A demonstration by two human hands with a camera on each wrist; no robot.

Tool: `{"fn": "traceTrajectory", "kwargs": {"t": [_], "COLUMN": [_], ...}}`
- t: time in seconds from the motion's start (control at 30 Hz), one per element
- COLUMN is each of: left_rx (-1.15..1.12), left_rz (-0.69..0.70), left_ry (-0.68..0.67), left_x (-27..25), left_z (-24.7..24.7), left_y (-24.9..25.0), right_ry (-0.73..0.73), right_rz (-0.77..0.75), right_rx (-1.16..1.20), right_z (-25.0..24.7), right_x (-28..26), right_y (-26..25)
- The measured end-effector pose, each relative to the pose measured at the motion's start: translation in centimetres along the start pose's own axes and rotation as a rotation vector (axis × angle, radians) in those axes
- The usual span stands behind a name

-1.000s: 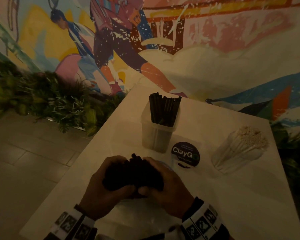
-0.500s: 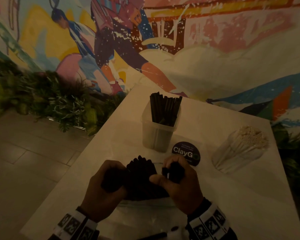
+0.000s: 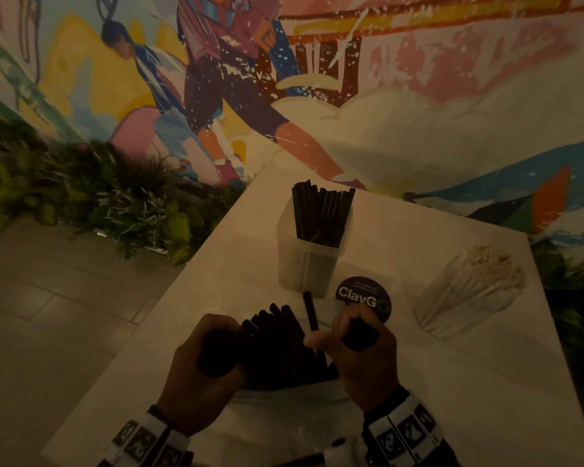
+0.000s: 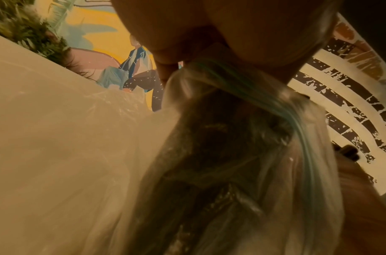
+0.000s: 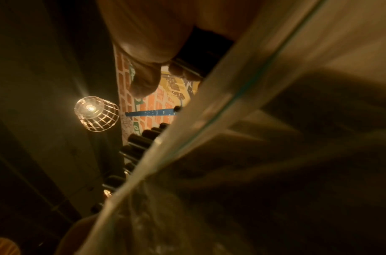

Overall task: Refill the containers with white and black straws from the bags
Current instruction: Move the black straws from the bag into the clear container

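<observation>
A bundle of black straws (image 3: pixel 284 345) sticks out of a clear zip bag (image 3: pixel 284 409) at the near edge of the white table (image 3: pixel 452 382). My left hand (image 3: pixel 213 358) grips the left side of the bundle through the bag (image 4: pixel 231 138). My right hand (image 3: pixel 354 335) holds a small bunch of black straws pulled to the right, and one straw (image 3: pixel 309 310) stands up beside its thumb. Behind them stands a translucent square container (image 3: pixel 309 261) holding black straws. A container of white straws (image 3: pixel 469 291) stands at the right. The bag's edge (image 5: pixel 209 120) fills the right wrist view.
A round dark "ClayGo" sticker (image 3: pixel 363 294) lies on the table between the containers. A painted mural wall (image 3: pixel 385 96) rises behind the table. Green plants (image 3: pixel 81 197) line the floor at the left. A caged lamp (image 5: pixel 95 113) hangs overhead.
My hands have drawn apart. The right hand has pulled a small bunch of black straws rightwards out of the bundle, and more of the bundle shows above the bag.
</observation>
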State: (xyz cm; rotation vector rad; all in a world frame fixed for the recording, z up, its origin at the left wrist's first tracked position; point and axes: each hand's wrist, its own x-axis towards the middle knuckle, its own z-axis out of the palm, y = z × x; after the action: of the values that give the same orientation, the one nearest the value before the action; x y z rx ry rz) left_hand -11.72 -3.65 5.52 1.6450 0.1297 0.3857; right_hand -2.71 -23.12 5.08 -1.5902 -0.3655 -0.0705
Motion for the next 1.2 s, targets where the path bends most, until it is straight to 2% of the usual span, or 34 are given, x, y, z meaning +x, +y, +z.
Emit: {"fn": "traceTrajectory", "kwargs": {"t": [0.1, 0.2, 0.33, 0.47, 0.53, 0.63, 0.77, 0.87, 1.03, 1.2], "left_rx": [0.001, 0.008, 0.030, 0.011, 0.001, 0.038, 0.027, 0.026, 0.030, 0.037], "left_rz": [0.004, 0.009, 0.001, 0.001, 0.005, -0.003, -0.012, -0.019, -0.017, -0.008], "left_ry": [0.005, 0.003, 0.012, 0.008, 0.003, 0.004, 0.012, 0.022, 0.029, 0.020], "left_x": [0.0, 0.0, 0.0, -0.1, -0.1, -0.1, -0.2, -0.2, 0.1, 0.1], "left_z": [-0.1, 0.0, -0.2, -0.2, -0.2, -0.4, -0.5, -0.5, -0.3, -0.3], "left_y": [0.0, 0.0, -0.3, -0.3, -0.2, -0.4, -0.6, -0.7, -0.3, -0.4], "right_ry": [0.012, -0.032, -0.008, -0.102, -0.144, -0.108, -0.049, 0.011, 0.092, 0.077], "right_rz": [-0.004, 0.051, -0.034, 0.091, 0.108, 0.073, -0.057, -0.084, -0.158, -0.095], "right_rx": [0.078, -0.010, -0.066, -0.118, -0.109, -0.129, -0.156, -0.166, -0.020, -0.044], "right_z": [0.1, 0.5, -0.1, 0.1, 0.2, 0.3, 0.2, -0.1, -0.7, -0.9], "right_x": [0.0, -0.2, -0.2, -0.9, -1.1, -0.6, 0.6, 1.2, 2.9, 4.0], "right_y": [0.7, 1.8, 2.2, 3.2, 3.3, 2.5, 0.7, -1.2, -4.8, -5.0]}}
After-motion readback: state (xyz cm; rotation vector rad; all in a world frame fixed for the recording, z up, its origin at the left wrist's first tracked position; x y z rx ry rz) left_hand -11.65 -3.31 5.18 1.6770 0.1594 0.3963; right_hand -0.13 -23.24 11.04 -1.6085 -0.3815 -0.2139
